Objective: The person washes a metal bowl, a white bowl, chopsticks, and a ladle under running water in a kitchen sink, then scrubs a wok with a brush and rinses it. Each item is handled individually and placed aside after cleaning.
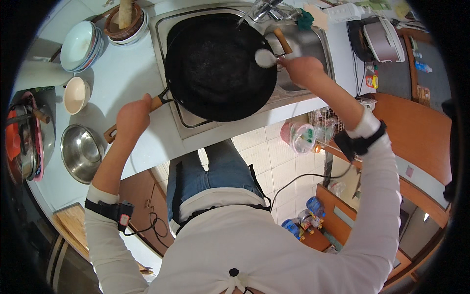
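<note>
A large black wok (220, 70) sits over the stainless steel sink (319, 40), its dark inside facing up and looking wet. My left hand (133, 119) grips the wok's long wooden handle (156, 104), whose end shows past my wrist. In my right hand (303, 70) is a small scrubber with a round white head (265, 58), held at the wok's right rim; its exact kind is unclear. Just above that hand is the wok's short wooden side handle (282, 40). A chrome faucet (261, 10) points over the wok's far edge, with a thin stream of water at its mouth.
On the left counter stand a steel bowl (81, 152), a cream bowl (76, 95), stacked bowls (79, 46) and a brown mortar with a pestle (125, 16). Pans lean at far left. A rice cooker (383, 40) is at right; a cable hangs from my right wrist strap (361, 141).
</note>
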`<state>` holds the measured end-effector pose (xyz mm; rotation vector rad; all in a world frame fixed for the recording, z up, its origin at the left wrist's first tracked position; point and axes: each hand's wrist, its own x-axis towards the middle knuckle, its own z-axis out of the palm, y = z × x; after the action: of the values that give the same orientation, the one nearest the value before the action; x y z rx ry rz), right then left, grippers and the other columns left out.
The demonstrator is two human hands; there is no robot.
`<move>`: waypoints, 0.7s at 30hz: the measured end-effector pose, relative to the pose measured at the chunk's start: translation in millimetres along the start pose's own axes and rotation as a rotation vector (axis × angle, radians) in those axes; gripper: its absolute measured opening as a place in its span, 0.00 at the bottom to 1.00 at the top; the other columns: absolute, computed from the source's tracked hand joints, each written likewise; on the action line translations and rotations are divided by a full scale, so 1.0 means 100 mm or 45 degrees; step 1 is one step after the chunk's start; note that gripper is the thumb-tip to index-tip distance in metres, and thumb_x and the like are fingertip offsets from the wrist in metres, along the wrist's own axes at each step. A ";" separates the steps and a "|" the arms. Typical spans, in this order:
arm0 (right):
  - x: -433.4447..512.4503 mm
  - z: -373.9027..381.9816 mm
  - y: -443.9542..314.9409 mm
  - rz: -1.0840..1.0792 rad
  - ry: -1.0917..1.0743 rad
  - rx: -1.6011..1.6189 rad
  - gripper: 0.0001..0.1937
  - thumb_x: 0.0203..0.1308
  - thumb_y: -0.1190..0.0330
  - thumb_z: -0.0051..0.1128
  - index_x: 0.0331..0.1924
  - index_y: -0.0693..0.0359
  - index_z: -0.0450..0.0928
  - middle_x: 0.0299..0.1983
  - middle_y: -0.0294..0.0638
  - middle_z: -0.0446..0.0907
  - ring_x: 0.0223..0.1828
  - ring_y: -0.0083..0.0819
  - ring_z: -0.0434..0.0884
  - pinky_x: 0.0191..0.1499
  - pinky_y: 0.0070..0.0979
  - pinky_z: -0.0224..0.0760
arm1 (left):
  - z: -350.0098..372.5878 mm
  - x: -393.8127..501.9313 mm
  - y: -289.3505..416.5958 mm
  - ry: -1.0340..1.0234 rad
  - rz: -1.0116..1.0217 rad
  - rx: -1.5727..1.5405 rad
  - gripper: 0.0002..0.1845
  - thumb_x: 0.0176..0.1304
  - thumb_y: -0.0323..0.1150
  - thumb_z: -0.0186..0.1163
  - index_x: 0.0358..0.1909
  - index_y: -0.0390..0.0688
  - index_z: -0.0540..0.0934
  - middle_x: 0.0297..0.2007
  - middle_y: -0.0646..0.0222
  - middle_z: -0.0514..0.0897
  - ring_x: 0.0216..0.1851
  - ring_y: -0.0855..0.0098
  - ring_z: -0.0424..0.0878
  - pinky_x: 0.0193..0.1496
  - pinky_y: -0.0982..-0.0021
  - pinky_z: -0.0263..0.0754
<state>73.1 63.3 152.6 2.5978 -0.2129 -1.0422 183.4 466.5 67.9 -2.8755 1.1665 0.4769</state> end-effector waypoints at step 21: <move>0.84 0.40 -0.32 -0.146 0.134 0.709 0.19 0.67 0.55 0.35 0.58 0.45 0.71 0.44 0.50 0.79 0.44 0.48 0.79 0.47 0.41 0.72 | -0.05 0.02 0.00 -0.094 -0.032 0.029 0.08 0.48 0.22 0.53 0.32 0.41 0.70 0.21 0.56 0.79 0.27 0.52 0.79 0.28 0.53 0.72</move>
<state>106.3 61.7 59.7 3.1867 -0.3777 -0.9878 186.1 464.2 71.6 -2.8232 1.1161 0.5603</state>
